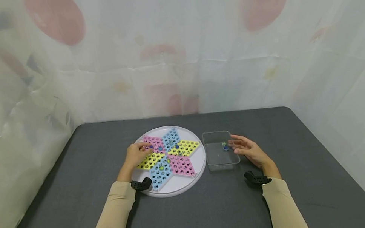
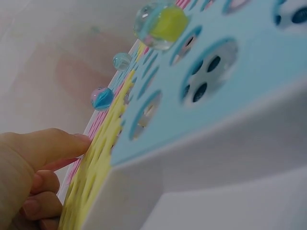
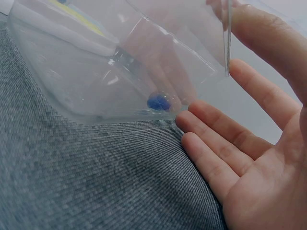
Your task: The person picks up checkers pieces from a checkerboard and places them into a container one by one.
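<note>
My left hand (image 1: 135, 155) is over the left part of a white round board (image 1: 199, 165) with a coloured star of holes. Its thumb and a finger pinch a dark blue marble (image 1: 151, 146) at the pink section; in the left wrist view the fingertips hide it. Other marbles sit in the holes, among them a clear one with yellow (image 2: 168, 28) and a pink-and-blue one (image 2: 101, 98). My right hand (image 1: 250, 152) rests against the right side of a clear plastic box (image 1: 213, 157), fingers mostly straight. A blue marble (image 3: 159, 101) lies inside the box.
The board and box stand side by side on a dark grey tabletop (image 1: 188, 219). A green marble (image 1: 224, 144) also lies in the box. A pale printed curtain (image 1: 121, 60) hangs behind the table and along both sides.
</note>
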